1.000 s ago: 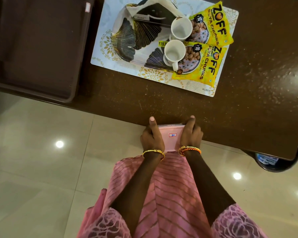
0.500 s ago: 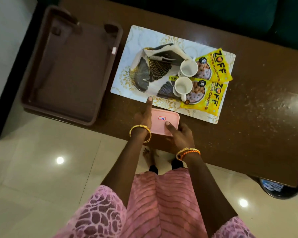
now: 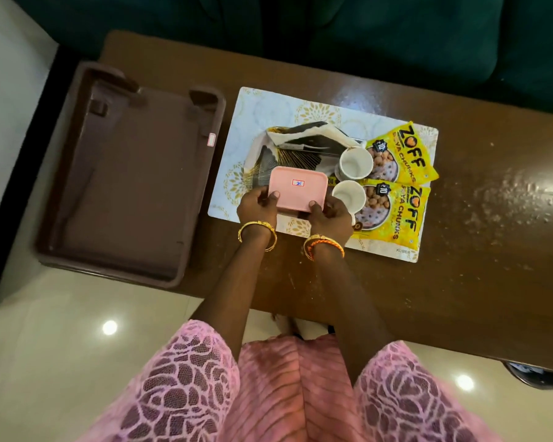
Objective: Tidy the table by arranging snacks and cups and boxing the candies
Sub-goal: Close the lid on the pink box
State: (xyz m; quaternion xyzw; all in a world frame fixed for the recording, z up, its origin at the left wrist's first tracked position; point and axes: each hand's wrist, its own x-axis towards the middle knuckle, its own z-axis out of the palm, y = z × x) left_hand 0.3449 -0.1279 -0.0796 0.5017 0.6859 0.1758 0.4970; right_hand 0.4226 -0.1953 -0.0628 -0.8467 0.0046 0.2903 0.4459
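A pink lidded box point(image 3: 297, 188) with a small red-edged sticker is held above the near left part of a white patterned mat point(image 3: 268, 106). My left hand point(image 3: 256, 205) grips its near left corner and my right hand point(image 3: 331, 215) grips its near right corner. On the mat lie a black-and-gold patterned plate point(image 3: 288, 157) with folded paper on it, two white cups point(image 3: 355, 162) point(image 3: 349, 194) and two yellow soya chunk packets point(image 3: 406, 154) point(image 3: 396, 212). The box hides part of the plate. No candies show.
A large brown plastic tray point(image 3: 131, 186) sits at the table's left end, overhanging the edge. The dark wooden table point(image 3: 492, 234) stretches to the right. A dark green sofa point(image 3: 364, 33) stands behind it. Shiny floor tiles point(image 3: 61, 346) lie below.
Both hands have carried the pink box from the near table edge forward, over the mat and the plate. My head has also shifted, so more of the tray and the sofa shows.
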